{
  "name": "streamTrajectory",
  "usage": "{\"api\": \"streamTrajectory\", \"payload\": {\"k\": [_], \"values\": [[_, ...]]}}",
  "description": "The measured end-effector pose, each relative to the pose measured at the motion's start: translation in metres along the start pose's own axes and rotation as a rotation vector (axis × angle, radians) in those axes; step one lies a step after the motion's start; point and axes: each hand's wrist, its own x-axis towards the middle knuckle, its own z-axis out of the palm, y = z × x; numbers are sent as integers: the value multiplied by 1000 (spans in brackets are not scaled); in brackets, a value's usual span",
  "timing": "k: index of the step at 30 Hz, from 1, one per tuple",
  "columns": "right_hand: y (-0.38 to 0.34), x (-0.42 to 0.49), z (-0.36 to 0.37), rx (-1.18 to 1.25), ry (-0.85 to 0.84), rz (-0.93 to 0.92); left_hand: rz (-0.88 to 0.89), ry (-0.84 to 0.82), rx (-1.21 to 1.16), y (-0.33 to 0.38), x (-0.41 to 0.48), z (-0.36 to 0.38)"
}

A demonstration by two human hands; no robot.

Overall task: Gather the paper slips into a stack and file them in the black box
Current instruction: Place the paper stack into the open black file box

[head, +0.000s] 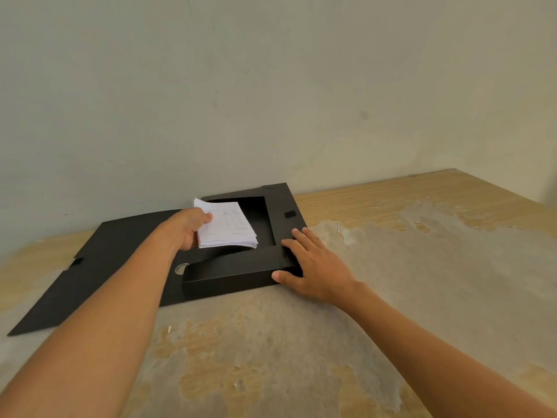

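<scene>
The left hand (pixel 191 226) grips the stack of paper slips (pixel 227 226) along its left edge, thumb on top and fingers curled beneath, and holds it over the open well of the black box (pixel 271 212), the stack tilted with its far end raised. No loose slips show on the table (pixel 422 267), so the gathering looks done and the filing is the step in hand. The right hand (pixel 313 267) lies flat and unclenched on the box's near right corner, fingers spread over the rim and thumb against the front wall, gripping nothing but pinning the box down. The lid flap (pixel 99 260) lies opened out flat to the left, clear of the well. To do this well, that bracing palm should hold the light card box from sliding while the stack is lowered level, near edge first, until it sits on the floor of the well inside the rim. The slips fan a little at their near right corner, so the pinch is best let go only once the stack rests flat, lest the sheets splay or catch on the front wall
</scene>
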Motion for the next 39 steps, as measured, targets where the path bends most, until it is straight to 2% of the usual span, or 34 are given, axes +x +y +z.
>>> {"api": "streamTrajectory", "payload": {"k": [8, 16, 23, 31, 34, 39], "values": [[-1, 0, 2, -11, 12, 12, -6, -79, 122, -6, 13, 46], [1, -1, 4, -21, 34, -5, 96, 13, 465, -3, 10, 91], [2, -1, 5, -19, 58, -17, 201, 50, 479, -9, 5, 115], [2, 0, 6, -28, 60, -19, 181, 138, 671, -3, -4, 127], [3, 1, 7, -41, 56, -20, 212, 119, 772, 0, -13, 125], [2, 0, 7, -57, 51, -16, 255, 90, 698, -2, -18, 119]]}}
